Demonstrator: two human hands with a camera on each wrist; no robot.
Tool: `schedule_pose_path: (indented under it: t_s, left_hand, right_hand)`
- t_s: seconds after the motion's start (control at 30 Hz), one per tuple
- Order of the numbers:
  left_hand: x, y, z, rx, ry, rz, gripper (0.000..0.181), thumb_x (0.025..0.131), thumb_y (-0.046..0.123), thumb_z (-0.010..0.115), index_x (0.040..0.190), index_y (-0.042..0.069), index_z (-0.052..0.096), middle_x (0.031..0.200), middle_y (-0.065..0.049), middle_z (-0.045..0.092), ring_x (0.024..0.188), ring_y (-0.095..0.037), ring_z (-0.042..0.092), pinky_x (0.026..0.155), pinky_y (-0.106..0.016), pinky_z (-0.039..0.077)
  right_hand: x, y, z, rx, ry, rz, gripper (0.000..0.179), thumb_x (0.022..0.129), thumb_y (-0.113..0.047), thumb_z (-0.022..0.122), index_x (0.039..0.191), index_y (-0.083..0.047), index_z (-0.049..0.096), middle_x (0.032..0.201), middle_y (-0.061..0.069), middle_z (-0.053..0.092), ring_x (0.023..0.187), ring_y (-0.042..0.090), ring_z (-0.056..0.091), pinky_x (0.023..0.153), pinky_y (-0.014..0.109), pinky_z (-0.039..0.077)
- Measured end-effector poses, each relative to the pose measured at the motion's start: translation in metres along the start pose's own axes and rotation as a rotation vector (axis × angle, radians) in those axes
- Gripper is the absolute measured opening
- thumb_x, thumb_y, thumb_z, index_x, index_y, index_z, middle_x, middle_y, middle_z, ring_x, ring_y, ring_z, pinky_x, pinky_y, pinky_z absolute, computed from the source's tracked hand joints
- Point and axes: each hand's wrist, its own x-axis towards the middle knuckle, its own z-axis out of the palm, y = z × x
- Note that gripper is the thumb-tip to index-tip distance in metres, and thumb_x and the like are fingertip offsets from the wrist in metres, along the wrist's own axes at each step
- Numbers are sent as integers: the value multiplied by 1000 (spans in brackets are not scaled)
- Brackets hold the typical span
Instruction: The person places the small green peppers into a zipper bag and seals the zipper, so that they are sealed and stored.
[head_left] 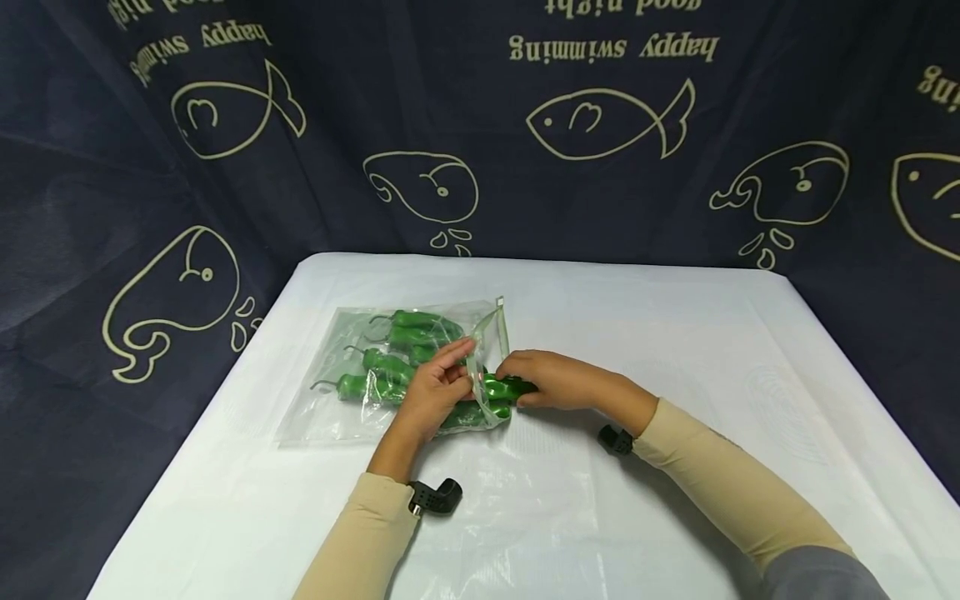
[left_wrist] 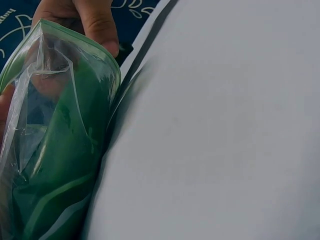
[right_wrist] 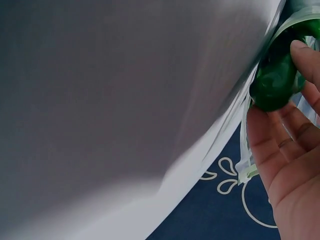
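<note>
A clear zip bag (head_left: 315, 417) lies on the table with several long green peppers (head_left: 386, 365) inside, their stems toward its left end. Its open mouth faces right, and my left hand (head_left: 431, 396) holds the rim there. At that mouth my right hand (head_left: 558, 380) grips a green pepper (right_wrist: 275, 82) between thumb and fingers; the pepper's blunt end sticks out of the bag. Through the plastic in the left wrist view, green peppers (left_wrist: 75, 125) show, with the right hand (left_wrist: 97, 22) behind the bag's green zip edge. Part of the left hand's grip is hidden by the plastic.
The table (head_left: 675, 333) has a white cover. Dark blue cloth (head_left: 465, 108) with fish and whale drawings hangs behind it and at its left. Each wrist wears a small black camera (head_left: 438, 497).
</note>
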Motion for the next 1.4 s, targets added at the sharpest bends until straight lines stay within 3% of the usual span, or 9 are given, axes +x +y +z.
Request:
schedule_pose_path:
  t_s: [0.33, 0.63, 0.93, 1.4]
  left_hand:
    - [0, 1, 1, -17, -8, 22, 55, 91, -12, 53, 145, -2, 47, 153, -5, 37, 97, -13, 58, 73, -25, 58]
    - [1, -1, 1, -6, -9, 14, 55, 91, -12, 52, 145, -3, 47, 156, -11, 34, 96, -14, 54, 72, -25, 58]
    - [1, -2, 1, -20, -15, 16, 55, 90, -13, 52, 145, -5, 46, 156, -13, 34, 96, -14, 54, 72, -24, 58]
    - [1, -1, 0, -3, -9, 16, 57, 89, -13, 53, 145, -4, 46, 156, -14, 32, 94, -14, 53, 72, -25, 58]
  right_hand:
    - [0, 0, 0, 26, -29, 2, 46, 88, -4, 73, 132, -12, 59, 129, 3, 59, 118, 17, 55, 100, 36, 48]
    - [-6, 0, -2, 72, -12, -5, 50, 89, 0, 69, 137, -11, 58, 129, 6, 61, 118, 20, 57, 99, 39, 50]
    - [-18, 7, -1, 65, -4, 55, 40, 91, -2, 69, 130, -9, 61, 126, 4, 62, 114, 18, 59, 96, 36, 52]
    - [-19, 11, 2, 28, 31, 22, 29, 90, -3, 72, 117, -11, 62, 111, -2, 64, 96, 11, 59, 83, 30, 54]
